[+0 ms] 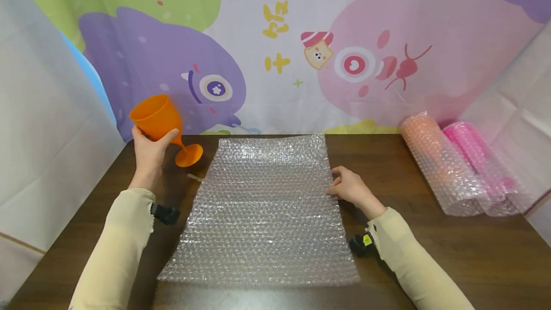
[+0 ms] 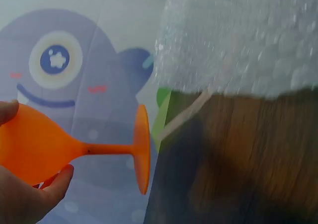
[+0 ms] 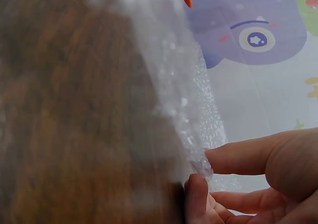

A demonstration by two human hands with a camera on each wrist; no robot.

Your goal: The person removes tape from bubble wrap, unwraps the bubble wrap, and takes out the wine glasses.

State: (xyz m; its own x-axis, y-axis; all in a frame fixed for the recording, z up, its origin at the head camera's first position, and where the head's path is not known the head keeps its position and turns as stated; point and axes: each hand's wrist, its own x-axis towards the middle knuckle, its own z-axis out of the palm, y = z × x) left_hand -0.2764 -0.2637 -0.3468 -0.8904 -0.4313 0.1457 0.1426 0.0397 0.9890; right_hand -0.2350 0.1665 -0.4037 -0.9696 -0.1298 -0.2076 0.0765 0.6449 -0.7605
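My left hand (image 1: 149,153) grips an orange plastic goblet (image 1: 157,117) round its bowl, at the left of the table. The goblet is tilted, its mouth up to the left and its round foot down to the right; in the left wrist view the stem and foot show clear of the fingers. A sheet of clear bubble wrap (image 1: 267,214) lies spread across the middle of the table. At its right edge my right hand (image 1: 349,186) pinches the bubble wrap between thumb and fingers, and the right wrist view shows that edge lifted.
Two bubble-wrapped rolls, one orange (image 1: 439,161) and one pink (image 1: 486,166), lie side by side at the table's right. A small pale strip (image 1: 195,177) pokes out by the sheet's left edge. A cartoon-printed curtain (image 1: 275,99) hangs behind the brown table (image 1: 387,262).
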